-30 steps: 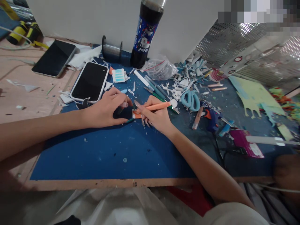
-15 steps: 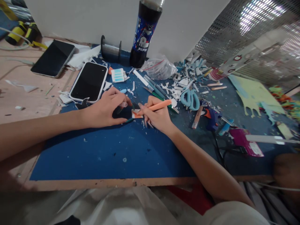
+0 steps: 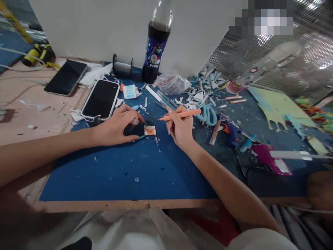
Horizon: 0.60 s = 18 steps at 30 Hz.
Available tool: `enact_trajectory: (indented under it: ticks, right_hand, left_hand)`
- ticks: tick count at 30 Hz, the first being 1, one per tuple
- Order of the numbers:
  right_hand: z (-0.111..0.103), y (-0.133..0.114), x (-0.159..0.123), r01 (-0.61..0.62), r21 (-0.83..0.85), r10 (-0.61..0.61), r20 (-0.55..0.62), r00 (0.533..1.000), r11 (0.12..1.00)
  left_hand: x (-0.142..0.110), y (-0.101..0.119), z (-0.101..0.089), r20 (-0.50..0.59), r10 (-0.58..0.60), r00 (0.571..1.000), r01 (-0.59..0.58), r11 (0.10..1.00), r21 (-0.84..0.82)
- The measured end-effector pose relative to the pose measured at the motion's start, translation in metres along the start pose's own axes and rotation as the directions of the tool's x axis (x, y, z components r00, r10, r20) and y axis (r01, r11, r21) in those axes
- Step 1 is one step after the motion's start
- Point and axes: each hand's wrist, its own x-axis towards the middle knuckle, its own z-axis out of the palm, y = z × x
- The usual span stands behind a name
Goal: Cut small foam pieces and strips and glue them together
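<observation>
A small white card (image 3: 153, 127) with an orange painted shape lies on the blue mat (image 3: 104, 184). My left hand (image 3: 117, 126) rests at its left side, thumb and index nail tips against its edges; the other fingers are curled. My right hand (image 3: 182, 128) grips an orange marker (image 3: 191, 113), its uncapped tip pointing left, above and right of the card and apart from it. A slim pointed thing (image 3: 161, 105) also sticks out from the right fingers; its kind is unclear.
Two phones (image 3: 101, 99) (image 3: 66, 77), a spool (image 3: 122, 68) and a Pepsi bottle (image 3: 155, 52) stand behind the hands. Pens (image 3: 155, 95), paper scraps (image 3: 200, 95), blue-handled scissors (image 3: 208, 114) and a glue gun (image 3: 232, 133) lie to the right.
My right hand has lifted the marker off the card and drawn it to the right, uncovering the orange shape. My left hand stays at the card. The view has shifted slightly.
</observation>
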Motion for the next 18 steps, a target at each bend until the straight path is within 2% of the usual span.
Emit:
enact_trajectory:
  ticks: [4,7,9,11,14,18]
  right_hand:
    - [-0.008,-0.004,0.001,0.035,0.0,-0.035,-0.085,0.996,0.999]
    - [-0.012,-0.009,-0.003,0.09,-0.006,-0.09,-0.062,0.994,0.996]
    - [-0.013,-0.013,-0.007,0.068,0.064,-0.068,0.005,0.998,0.996]
    - [-0.012,-0.015,-0.012,0.006,0.144,-0.023,0.122,0.992,0.99]
    - [-0.007,-0.015,-0.019,-0.086,0.15,0.043,0.266,0.963,0.985]
    - [0.001,-0.016,-0.026,-0.124,0.121,0.082,0.307,0.948,0.985]
  left_hand:
    - [-0.002,0.001,-0.001,-0.016,0.013,1.0,-0.013,1.0,0.0]
    - [-0.003,0.002,0.001,-0.098,0.052,0.994,-0.046,0.997,0.062]
    - [-0.004,0.003,0.002,-0.103,0.071,0.992,-0.058,0.99,0.125]
    - [-0.005,0.004,0.003,-0.054,0.074,0.996,-0.063,0.982,0.18]
    - [-0.004,0.006,0.004,-0.014,0.084,0.996,-0.079,0.974,0.211]
    - [-0.004,0.008,0.005,-0.013,0.097,0.995,-0.091,0.971,0.22]
